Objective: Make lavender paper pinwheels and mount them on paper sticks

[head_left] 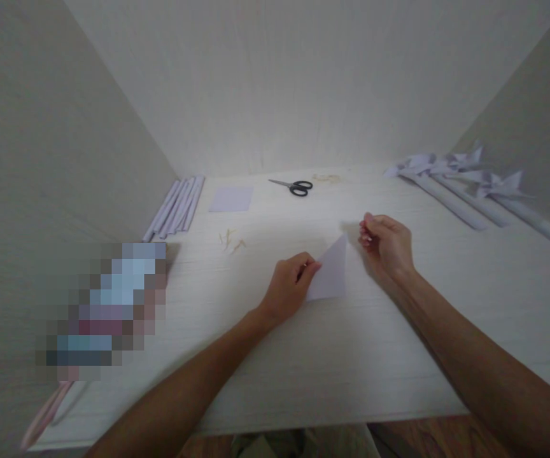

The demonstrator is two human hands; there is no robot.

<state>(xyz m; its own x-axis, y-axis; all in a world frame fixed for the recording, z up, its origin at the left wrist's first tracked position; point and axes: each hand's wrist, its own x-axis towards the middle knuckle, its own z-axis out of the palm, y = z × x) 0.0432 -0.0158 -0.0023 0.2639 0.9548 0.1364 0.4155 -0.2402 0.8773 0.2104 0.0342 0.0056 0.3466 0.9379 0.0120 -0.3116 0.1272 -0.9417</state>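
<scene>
A person's left hand (291, 286) grips a paper (334, 273) between its fingers near the middle of a white worktop (303, 369) as the right hand (390, 245), fingers curled closed, sits just right of it, with scissors (292, 186) beyond and paper rolls (194, 202) at far left

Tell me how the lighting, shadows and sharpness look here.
Head view: dim, soft light, with the left wall darker than the table; head view: a faint shadow beside the right hand, no harsh glare on the paper; head view: pinwheels look soft-edged, and a pixelated block hides detail at left.
</scene>
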